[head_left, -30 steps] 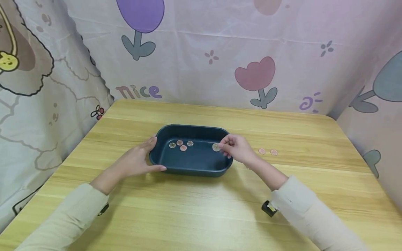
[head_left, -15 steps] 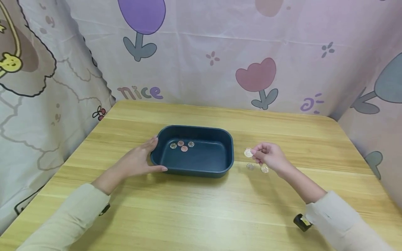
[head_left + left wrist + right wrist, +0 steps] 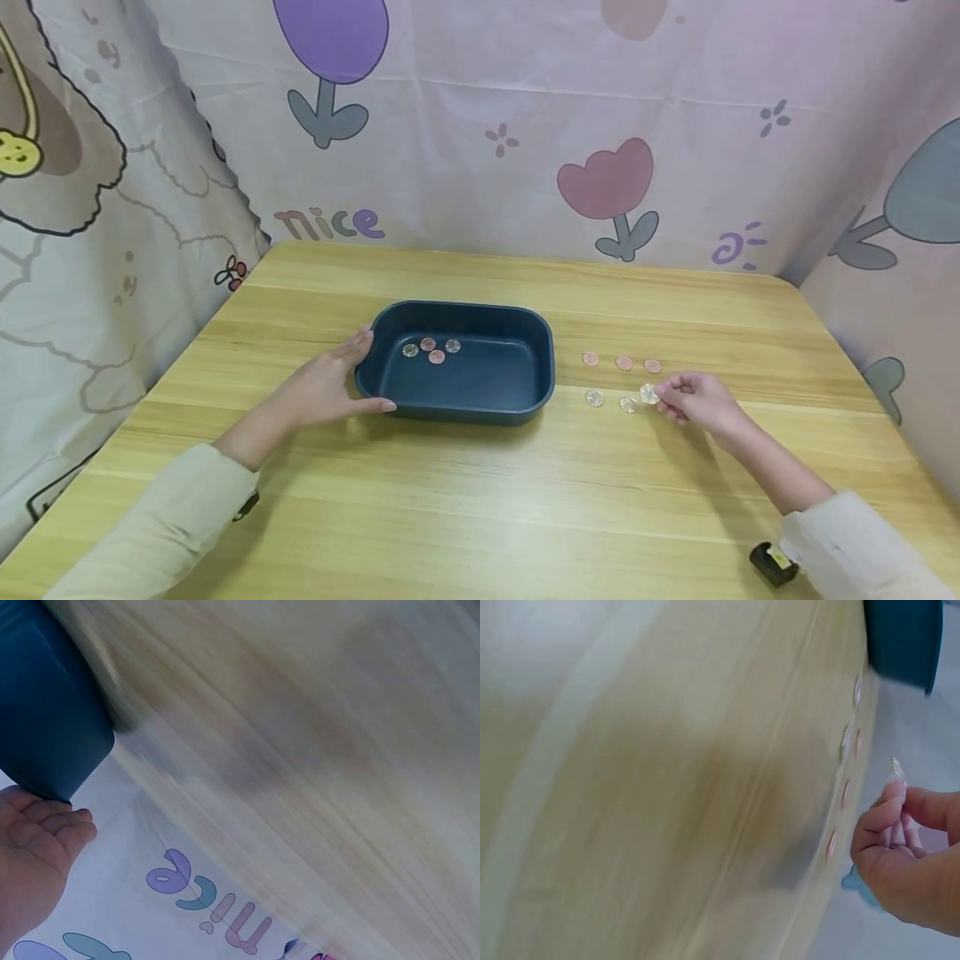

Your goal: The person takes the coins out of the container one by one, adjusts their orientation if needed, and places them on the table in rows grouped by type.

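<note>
In the head view, my left hand (image 3: 321,389) holds the left end of a dark blue oval-cornered basin (image 3: 480,410), thumb along its front wall and fingers at the left rim. The left wrist view shows those fingers (image 3: 64,823) at the rim. Several coins lie inside, copper ones like this coin (image 3: 437,357) and gold-toned ones like this coin (image 3: 410,351). Right of the basin, my right hand (image 3: 701,404) pinches a pale gold-silver coin (image 3: 648,394) between thumb and fingertips, just above the table. Left of it lie two similar coins (image 3: 594,398), with three copper coins (image 3: 624,363) behind.
Everything stands on a wooden table (image 3: 450,508). A patterned cloth (image 3: 465,125) hangs behind the table and along both sides. A small black device (image 3: 773,565) sits at the right sleeve cuff.
My right hand has drawn back from over the basin to the right, still pinching the coin, and is now lower, beside the front row of coins. The left hand stays on the basin.
</note>
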Demonstrator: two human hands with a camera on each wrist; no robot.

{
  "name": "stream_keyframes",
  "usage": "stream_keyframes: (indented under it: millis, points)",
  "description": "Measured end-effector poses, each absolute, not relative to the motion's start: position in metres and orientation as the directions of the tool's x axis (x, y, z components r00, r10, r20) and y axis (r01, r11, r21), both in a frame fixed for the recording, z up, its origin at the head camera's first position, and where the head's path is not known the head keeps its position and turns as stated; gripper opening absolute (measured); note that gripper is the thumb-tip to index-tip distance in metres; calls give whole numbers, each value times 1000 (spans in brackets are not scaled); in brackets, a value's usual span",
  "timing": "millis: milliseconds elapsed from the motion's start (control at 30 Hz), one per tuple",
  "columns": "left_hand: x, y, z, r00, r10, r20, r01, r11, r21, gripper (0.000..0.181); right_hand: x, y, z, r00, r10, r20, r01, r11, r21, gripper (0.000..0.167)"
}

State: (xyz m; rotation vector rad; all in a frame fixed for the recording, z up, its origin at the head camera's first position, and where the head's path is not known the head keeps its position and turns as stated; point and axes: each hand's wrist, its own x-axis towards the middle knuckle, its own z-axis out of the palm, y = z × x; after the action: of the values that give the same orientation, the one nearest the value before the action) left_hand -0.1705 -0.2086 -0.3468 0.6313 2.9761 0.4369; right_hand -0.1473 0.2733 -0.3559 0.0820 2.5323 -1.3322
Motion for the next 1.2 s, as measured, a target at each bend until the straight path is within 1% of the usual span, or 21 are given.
stream_keyframes:
  millis: [133, 267, 400, 533, 733, 900, 1033, 1200]
  points:
    - [-171, -208, -347, -915, 404, -18, 381, 877, 291, 113, -147, 289, -361, -942, -75, -328, 215, 616, -758, 20]
    - [-172, -208, -347, -915, 402, -19, 380, 880, 286, 113, -149, 296, -365, -930, -81, -360, 228, 639, -734, 20]
    - [-171, -208, -347, -916, 400, -20, 379, 881, 285, 113, -152, 297, -368, -927, -77, -367, 220, 681, -699, 21]
    - [-171, -209, -348, -916, 402, -15, 381, 879, 287, 113, -154, 295, -369, -924, -51, -379, 234, 708, -667, 16]
    - [-172, -209, -349, -915, 404, -11, 384, 877, 290, 114, -155, 294, -370, -923, -1, -385, 267, 719, -641, 14]
    - [-172, -208, -348, -916, 401, -11, 380, 876, 297, 114, -153, 293, -366, -924, 20, -381, 282, 709, -647, 14]
    - [-171, -207, -347, -918, 395, -20, 372, 879, 300, 115, -153, 290, -361, -950, 28, -311, 236, 718, -655, 18]
    - [-171, -207, -348, -921, 389, -25, 366, 884, 292, 115, -155, 281, -353, -990, 12, -138, 103, 729, -677, 24]
